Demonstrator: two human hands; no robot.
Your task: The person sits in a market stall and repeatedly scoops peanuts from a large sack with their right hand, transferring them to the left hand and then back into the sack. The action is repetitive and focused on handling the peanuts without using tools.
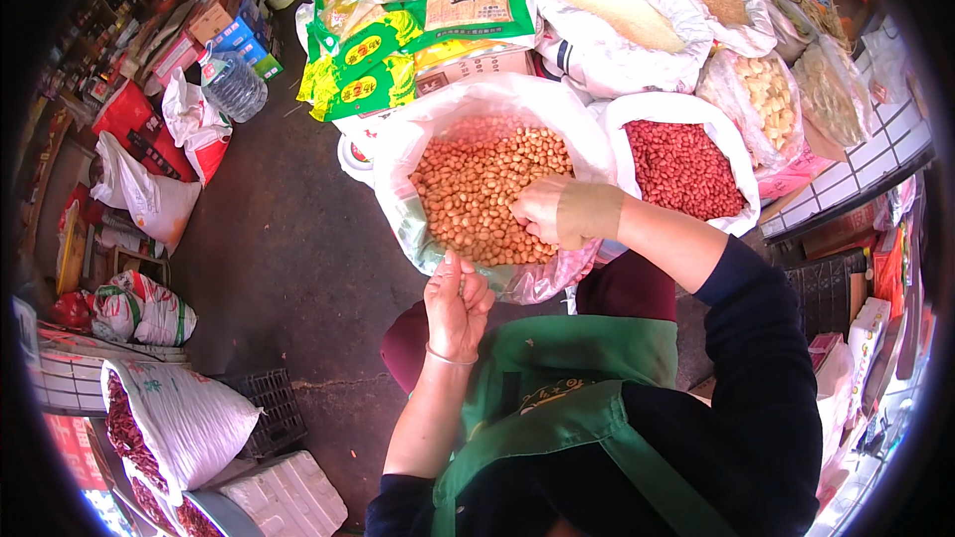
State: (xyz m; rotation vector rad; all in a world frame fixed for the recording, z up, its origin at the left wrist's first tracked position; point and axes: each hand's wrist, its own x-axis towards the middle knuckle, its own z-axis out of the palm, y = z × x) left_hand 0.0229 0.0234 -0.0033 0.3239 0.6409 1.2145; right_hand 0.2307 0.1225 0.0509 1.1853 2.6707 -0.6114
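Observation:
A white sack [395, 201] with a rolled-down rim stands before me, filled with tan shelled peanuts [485, 179]. Over its right part reaches my right hand [548, 210], a beige wrap [589, 213] around the wrist. Its fingers are bent, with the tips at the surface of the peanuts; whether they pinch any is hidden. My left hand [457, 302] is at the sack's near rim, palm up and fingers curled in. What lies inside that curl cannot be made out. A thin bangle [451, 359] circles the left wrist.
To the right stands a sack of red-skinned peanuts [683, 168]. Behind are an open sack of pale grain [619, 11] and green-yellow food packets [365, 67]. A large water bottle [235, 86] sits at the left. Dried chillies [130, 425] fill a sack at lower left.

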